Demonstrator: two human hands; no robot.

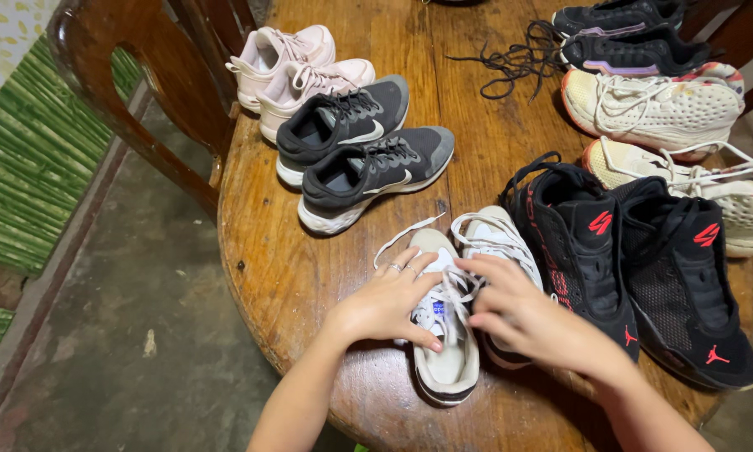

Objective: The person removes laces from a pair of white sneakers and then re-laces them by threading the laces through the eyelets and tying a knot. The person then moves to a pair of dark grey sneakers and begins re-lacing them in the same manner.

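Both hands work the laces of a white shoe at the near edge of the round table. Left hand pinches a lace; right hand lies curled over the tongue, its grip hidden. Black shoes sit just beside, grey pair beyond

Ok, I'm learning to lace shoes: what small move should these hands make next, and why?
Probably draw the lace snug across the white shoe. Both hands, left and right, rest on that shoe with fingers at its laces, and one loose lace end trails onto the table, so the lacing looks slack.
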